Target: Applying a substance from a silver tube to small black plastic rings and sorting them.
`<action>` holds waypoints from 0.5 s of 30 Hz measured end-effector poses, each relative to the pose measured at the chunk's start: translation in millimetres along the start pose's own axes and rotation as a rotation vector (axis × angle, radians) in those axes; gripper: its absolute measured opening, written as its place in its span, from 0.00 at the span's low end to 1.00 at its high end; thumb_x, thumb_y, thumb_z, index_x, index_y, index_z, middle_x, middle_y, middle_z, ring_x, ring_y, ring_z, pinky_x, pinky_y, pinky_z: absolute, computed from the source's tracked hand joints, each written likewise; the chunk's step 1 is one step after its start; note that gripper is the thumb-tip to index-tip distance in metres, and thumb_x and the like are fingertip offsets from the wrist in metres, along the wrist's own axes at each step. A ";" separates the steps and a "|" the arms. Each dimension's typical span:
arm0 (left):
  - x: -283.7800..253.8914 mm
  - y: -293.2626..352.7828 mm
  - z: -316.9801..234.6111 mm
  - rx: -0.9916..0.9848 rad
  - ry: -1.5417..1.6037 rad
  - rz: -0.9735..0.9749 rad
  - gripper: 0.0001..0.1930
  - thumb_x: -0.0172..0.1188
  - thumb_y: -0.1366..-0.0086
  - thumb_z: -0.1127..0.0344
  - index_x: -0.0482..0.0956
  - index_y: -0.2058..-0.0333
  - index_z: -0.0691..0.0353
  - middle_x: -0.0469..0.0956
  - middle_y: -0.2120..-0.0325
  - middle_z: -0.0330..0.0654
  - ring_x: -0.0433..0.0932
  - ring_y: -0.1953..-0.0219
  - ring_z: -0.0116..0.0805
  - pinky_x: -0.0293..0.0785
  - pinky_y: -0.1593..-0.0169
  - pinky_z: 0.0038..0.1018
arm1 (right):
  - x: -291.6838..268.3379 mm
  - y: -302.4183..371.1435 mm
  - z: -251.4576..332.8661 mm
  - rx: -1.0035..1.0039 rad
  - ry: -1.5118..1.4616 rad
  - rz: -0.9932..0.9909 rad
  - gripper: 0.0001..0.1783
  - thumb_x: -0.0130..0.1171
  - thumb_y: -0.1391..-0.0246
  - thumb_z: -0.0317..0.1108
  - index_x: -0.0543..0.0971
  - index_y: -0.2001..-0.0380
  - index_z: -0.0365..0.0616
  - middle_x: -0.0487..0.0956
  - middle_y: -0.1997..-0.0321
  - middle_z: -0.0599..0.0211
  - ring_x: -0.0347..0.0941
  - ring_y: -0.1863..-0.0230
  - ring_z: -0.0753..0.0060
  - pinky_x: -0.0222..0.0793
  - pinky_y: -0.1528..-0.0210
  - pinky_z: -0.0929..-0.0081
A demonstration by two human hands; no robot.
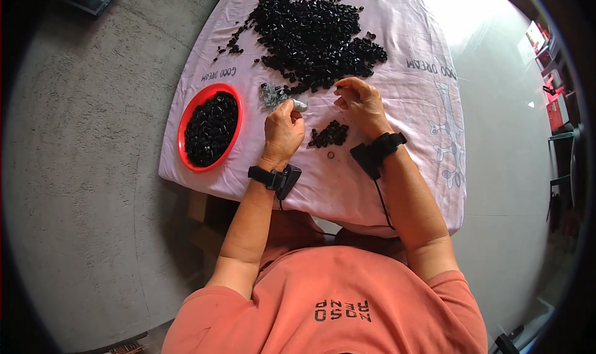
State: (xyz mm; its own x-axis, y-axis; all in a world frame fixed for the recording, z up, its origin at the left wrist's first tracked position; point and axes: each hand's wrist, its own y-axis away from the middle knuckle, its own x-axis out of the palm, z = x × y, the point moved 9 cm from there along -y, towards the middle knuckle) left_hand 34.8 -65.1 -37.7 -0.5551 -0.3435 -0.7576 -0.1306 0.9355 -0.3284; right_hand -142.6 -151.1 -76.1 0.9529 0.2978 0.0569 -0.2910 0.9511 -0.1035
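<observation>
- The left hand (284, 133) is closed, with a small grey tube (299, 106) between thumb and finger.
- The right hand (365, 105) has its fingertips narrow together, pinching a small dark piece (339, 88), beside the big black heap (310, 40).
- Near the left hand lies a clear plastic bag (270, 97).
- Between the wrists, on the pink cloth (403, 105), are a small black pile (329, 135) and one ring (331, 155).
</observation>
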 end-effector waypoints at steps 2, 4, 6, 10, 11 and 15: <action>-4.2 -0.5 -9.5 0.021 0.031 -0.028 0.10 0.57 0.46 0.77 0.80 0.63 0.63 0.82 0.74 0.42 0.82 0.71 0.33 0.77 0.64 0.29 | -0.5 -1.6 0.5 -0.044 0.050 0.013 0.09 0.56 0.37 0.27 0.81 0.56 0.42 0.82 0.64 0.71 0.80 0.67 0.80 0.76 0.64 0.81; -5.6 -1.4 -19.4 0.055 0.036 -0.052 0.11 0.57 0.46 0.77 0.80 0.63 0.63 0.82 0.74 0.42 0.82 0.72 0.34 0.76 0.65 0.30 | -0.5 -2.0 -1.3 -0.015 0.029 0.003 0.08 0.57 0.37 0.27 0.82 0.57 0.43 0.82 0.65 0.72 0.79 0.67 0.80 0.76 0.64 0.81; -5.1 -4.1 -27.7 0.101 0.013 -0.073 0.11 0.57 0.46 0.78 0.80 0.63 0.63 0.82 0.74 0.43 0.81 0.72 0.37 0.76 0.65 0.30 | 0.9 -2.1 -2.8 -0.003 0.019 0.004 0.08 0.57 0.38 0.27 0.82 0.57 0.43 0.82 0.65 0.72 0.79 0.68 0.81 0.76 0.64 0.82; 8.3 -10.2 -28.1 0.168 -0.133 -0.029 0.11 0.58 0.46 0.78 0.80 0.63 0.63 0.82 0.72 0.46 0.81 0.71 0.43 0.76 0.65 0.33 | 3.5 -1.2 -1.1 -0.047 0.084 0.032 0.09 0.58 0.39 0.27 0.82 0.57 0.43 0.82 0.67 0.72 0.78 0.70 0.82 0.75 0.66 0.82; 10.8 -11.6 -26.0 0.153 -0.141 -0.010 0.11 0.58 0.46 0.78 0.80 0.63 0.63 0.82 0.72 0.46 0.81 0.71 0.44 0.76 0.65 0.34 | 3.9 -0.8 0.5 -0.066 0.116 0.039 0.09 0.58 0.39 0.27 0.82 0.57 0.43 0.82 0.68 0.72 0.78 0.70 0.82 0.75 0.66 0.82; 11.9 -12.7 -19.7 0.164 -0.166 -0.048 0.10 0.56 0.45 0.79 0.79 0.63 0.64 0.80 0.71 0.49 0.81 0.68 0.46 0.75 0.63 0.36 | 5.2 0.9 4.6 -0.056 0.105 0.025 0.08 0.57 0.41 0.26 0.82 0.58 0.41 0.82 0.69 0.69 0.79 0.71 0.81 0.76 0.67 0.80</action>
State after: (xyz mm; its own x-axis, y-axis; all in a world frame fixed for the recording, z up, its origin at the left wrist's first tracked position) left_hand 13.6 -79.4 -31.4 -0.4065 -0.4089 -0.8170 -0.0112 0.8964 -0.4431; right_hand -138.4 -148.3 -71.3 0.9500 0.3082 -0.0506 -0.3123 0.9366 -0.1588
